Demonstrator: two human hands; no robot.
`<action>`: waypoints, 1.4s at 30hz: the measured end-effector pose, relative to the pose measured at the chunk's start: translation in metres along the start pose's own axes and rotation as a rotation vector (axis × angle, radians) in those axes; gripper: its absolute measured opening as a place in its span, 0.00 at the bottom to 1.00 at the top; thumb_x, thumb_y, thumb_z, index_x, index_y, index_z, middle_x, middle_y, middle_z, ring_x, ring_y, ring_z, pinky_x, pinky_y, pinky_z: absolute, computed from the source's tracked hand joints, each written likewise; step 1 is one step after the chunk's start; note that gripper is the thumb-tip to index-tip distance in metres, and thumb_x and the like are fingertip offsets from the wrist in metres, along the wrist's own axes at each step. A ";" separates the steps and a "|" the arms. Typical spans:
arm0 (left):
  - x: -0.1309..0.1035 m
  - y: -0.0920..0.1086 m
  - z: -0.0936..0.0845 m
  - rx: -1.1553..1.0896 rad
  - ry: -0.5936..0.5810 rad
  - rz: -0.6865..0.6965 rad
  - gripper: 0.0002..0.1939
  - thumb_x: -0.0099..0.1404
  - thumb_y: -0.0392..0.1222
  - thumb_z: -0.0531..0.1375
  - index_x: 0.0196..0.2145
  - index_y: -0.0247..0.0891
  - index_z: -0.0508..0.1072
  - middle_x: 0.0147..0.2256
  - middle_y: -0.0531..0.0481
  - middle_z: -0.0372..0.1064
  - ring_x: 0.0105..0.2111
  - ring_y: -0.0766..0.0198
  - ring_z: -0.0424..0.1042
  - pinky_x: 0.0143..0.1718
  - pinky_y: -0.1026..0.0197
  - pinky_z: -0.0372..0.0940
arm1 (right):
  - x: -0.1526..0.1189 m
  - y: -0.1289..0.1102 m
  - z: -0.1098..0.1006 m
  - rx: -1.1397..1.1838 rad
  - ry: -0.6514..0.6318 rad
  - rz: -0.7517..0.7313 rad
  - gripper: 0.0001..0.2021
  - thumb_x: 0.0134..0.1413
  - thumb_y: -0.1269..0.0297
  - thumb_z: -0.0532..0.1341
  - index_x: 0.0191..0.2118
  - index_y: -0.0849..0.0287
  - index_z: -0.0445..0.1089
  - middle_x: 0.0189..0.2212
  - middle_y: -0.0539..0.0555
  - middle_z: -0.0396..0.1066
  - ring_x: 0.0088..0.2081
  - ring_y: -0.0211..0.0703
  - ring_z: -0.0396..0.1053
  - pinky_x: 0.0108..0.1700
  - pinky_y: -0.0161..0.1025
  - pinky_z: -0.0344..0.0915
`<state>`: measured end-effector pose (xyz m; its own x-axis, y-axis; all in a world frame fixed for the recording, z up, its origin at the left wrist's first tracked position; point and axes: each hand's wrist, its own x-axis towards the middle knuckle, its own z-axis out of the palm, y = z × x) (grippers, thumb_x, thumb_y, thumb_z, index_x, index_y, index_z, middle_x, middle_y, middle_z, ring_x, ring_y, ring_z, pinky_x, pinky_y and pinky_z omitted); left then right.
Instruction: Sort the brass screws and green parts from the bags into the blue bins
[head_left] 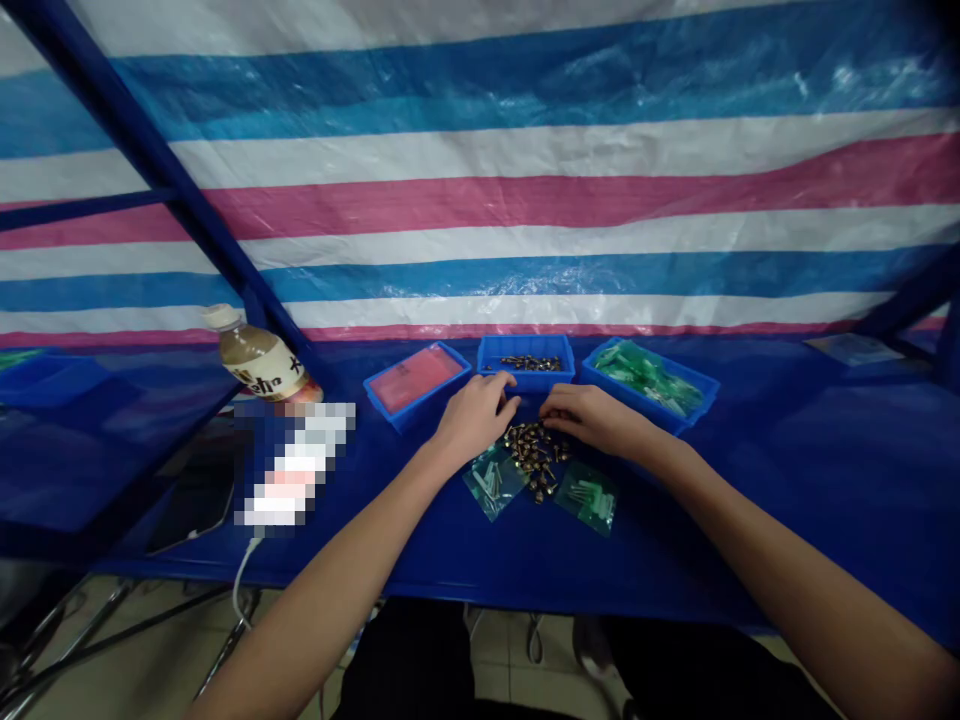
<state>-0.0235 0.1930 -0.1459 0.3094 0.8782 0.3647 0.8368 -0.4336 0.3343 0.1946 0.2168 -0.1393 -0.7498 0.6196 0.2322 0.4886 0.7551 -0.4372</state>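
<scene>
My left hand (pixel 478 408) is at the near edge of the middle blue bin (pixel 525 378), thumb and forefinger apart with nothing visible between them. Just below lies a loose pile of brass-coloured screws (pixel 534 455). My right hand (pixel 583 414) reaches in from the other side, its fingers curled together at the pile's upper right; whatever they pinch is hidden. More small screws (pixel 532 363) lie inside the middle bin. A clear bag with pale plugs and screws (pixel 493 482) sits left of the pile, and a similar bag with greenish plugs (pixel 590 497) sits right of it.
A left blue bin (pixel 396 412) holds a pinkish-red packet (pixel 416 378). Green bags (pixel 649 375) fill the right blue bin (pixel 694 412). A drink bottle (pixel 262 360) and a pixelated item with a white cable (pixel 240 585) stand at left. Striped sheeting (pixel 562 230) hangs behind the table.
</scene>
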 end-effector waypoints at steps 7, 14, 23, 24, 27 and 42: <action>-0.001 0.003 -0.003 -0.116 0.039 0.076 0.09 0.67 0.43 0.58 0.45 0.41 0.68 0.30 0.51 0.71 0.37 0.58 0.71 0.35 0.57 0.66 | 0.001 -0.007 0.006 0.339 0.233 0.225 0.06 0.52 0.67 0.60 0.37 0.57 0.71 0.27 0.51 0.73 0.29 0.42 0.72 0.35 0.40 0.69; -0.002 0.012 -0.007 -0.137 0.053 0.211 0.09 0.65 0.46 0.60 0.40 0.40 0.69 0.35 0.51 0.71 0.39 0.60 0.69 0.37 0.59 0.64 | 0.007 -0.023 0.007 0.765 0.262 0.313 0.14 0.48 0.53 0.66 0.33 0.60 0.71 0.29 0.54 0.75 0.31 0.43 0.74 0.39 0.43 0.71; 0.000 0.003 0.002 -0.109 0.087 0.226 0.08 0.67 0.46 0.59 0.36 0.40 0.73 0.30 0.52 0.72 0.33 0.62 0.69 0.35 0.60 0.63 | 0.007 -0.020 0.011 0.635 0.297 0.296 0.14 0.55 0.51 0.61 0.36 0.59 0.71 0.29 0.54 0.74 0.29 0.42 0.73 0.32 0.40 0.69; 0.000 0.003 0.001 -0.073 0.074 0.236 0.10 0.67 0.47 0.59 0.35 0.39 0.73 0.29 0.52 0.71 0.32 0.62 0.69 0.34 0.60 0.63 | 0.006 -0.021 0.010 0.557 0.306 0.285 0.13 0.57 0.52 0.60 0.36 0.58 0.71 0.29 0.54 0.75 0.29 0.42 0.72 0.31 0.40 0.69; 0.000 0.002 -0.001 0.041 0.020 0.305 0.12 0.67 0.49 0.58 0.33 0.38 0.73 0.29 0.50 0.71 0.33 0.61 0.68 0.34 0.60 0.63 | 0.005 -0.024 0.008 0.346 0.305 0.243 0.10 0.58 0.56 0.59 0.35 0.57 0.72 0.28 0.52 0.75 0.27 0.39 0.70 0.30 0.37 0.65; 0.001 0.003 -0.004 -0.012 0.065 0.308 0.09 0.68 0.46 0.58 0.38 0.39 0.74 0.34 0.50 0.73 0.36 0.61 0.68 0.39 0.58 0.65 | 0.004 -0.018 0.011 0.455 0.275 0.223 0.06 0.59 0.61 0.58 0.35 0.58 0.69 0.27 0.51 0.72 0.29 0.40 0.70 0.32 0.37 0.66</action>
<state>-0.0225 0.1917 -0.1408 0.5177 0.6909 0.5046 0.7030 -0.6797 0.2095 0.1778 0.2034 -0.1399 -0.4771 0.8322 0.2824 0.3347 0.4692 -0.8172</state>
